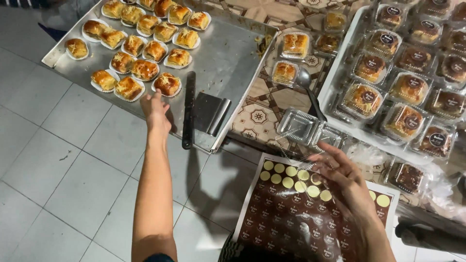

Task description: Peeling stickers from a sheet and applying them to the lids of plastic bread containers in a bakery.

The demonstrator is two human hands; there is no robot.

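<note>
- Head view, left side: left hand stretched far out, forearm straight, fingers loosely together and tipped onto the near pastry in its white paper cup; holds nothing, fingertips just touch the cup's edge.
- That pastry sits at the near end of the group on the metal tray, right ahead of the fingertips.
- Around 20 golden cheese-topped pastries on the tray, all beyond the left hand; the top row is cut off by the frame edge, so the count is rough.
- Just right of the left hand: a long black-handled tool lying lengthwise on the tray, then a metal bench scraper beside it. Neither blocks the reach.
- Middle, beyond the right hand: 2 empty clear plastic boxes side by side, a spoon above them, and about 4 filled boxes loose on the patterned cloth.
- Right hand hovers palm down, fingers spread wide and slightly curled, over a brown sticker sheet; it grips nothing that I can see.
- Sheet has about 12 blank peeled spots near the fingers.
- Far right of the right hand: white tray of closed boxed pastries, about 15 in view.
</note>
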